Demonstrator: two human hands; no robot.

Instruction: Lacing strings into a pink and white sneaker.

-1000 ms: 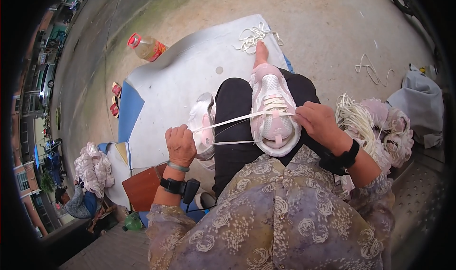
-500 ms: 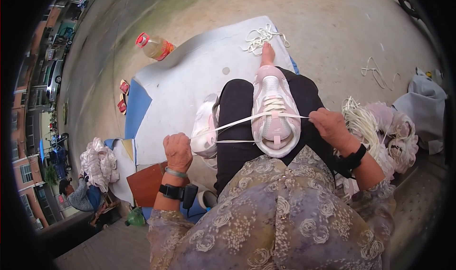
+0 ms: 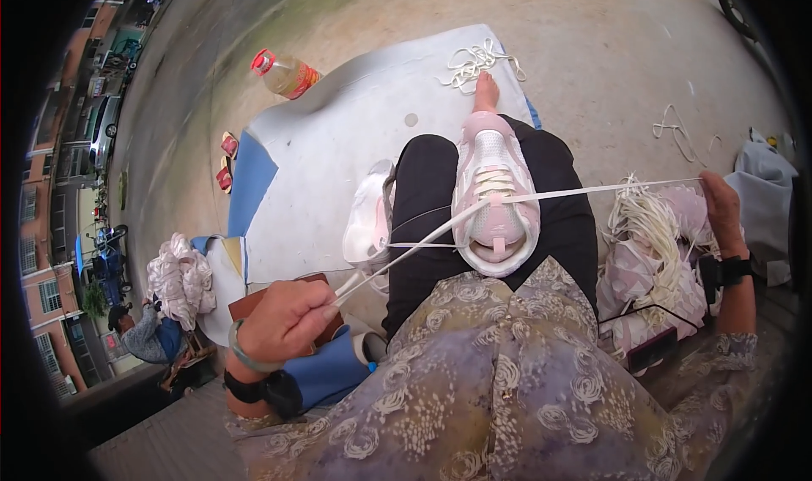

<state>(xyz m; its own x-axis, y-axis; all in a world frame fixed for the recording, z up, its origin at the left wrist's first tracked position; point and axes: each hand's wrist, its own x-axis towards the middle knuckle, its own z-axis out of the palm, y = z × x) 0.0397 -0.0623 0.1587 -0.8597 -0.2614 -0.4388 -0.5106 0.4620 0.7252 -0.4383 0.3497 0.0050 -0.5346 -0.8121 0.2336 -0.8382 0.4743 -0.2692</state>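
Closed into a fist, the thumb laid over the curled fingers, my left hand (image 3: 292,320) grips one side of a flat cream shoelace (image 3: 431,237). At the far right of that lace, my right hand (image 3: 721,209) has its fingertips pinched shut on the other side, with no gap that I can see. Between them the lace stretches taut across the pink-and-white sneaker (image 3: 497,219) set on my thighs, its toe pointing far, its open collar near me; I see pale mesh, smooth pink overlays and criss-crossed lacing.

Leftmost, a person in grey (image 3: 145,339) sits behind a bunched heap of pale pink-white shoes (image 3: 180,278). Red-strapped sandals (image 3: 227,161) lie on the ground, then a clear plastic bottle (image 3: 288,75) with a red cap. A smooth white sheet (image 3: 330,151) curls at its edges and shows blue at a folded corner. Left of my knee is a second sneaker (image 3: 368,219), near it a flat brown board (image 3: 245,302), partly behind my left hand. Far off on the sheet, a tangle of laces (image 3: 478,58) touches my bare foot (image 3: 485,92). To the right, a stringy hank of cream laces (image 3: 647,227) drapes over more pink sneakers (image 3: 630,270), with a soft grey cloth (image 3: 759,181) beyond.
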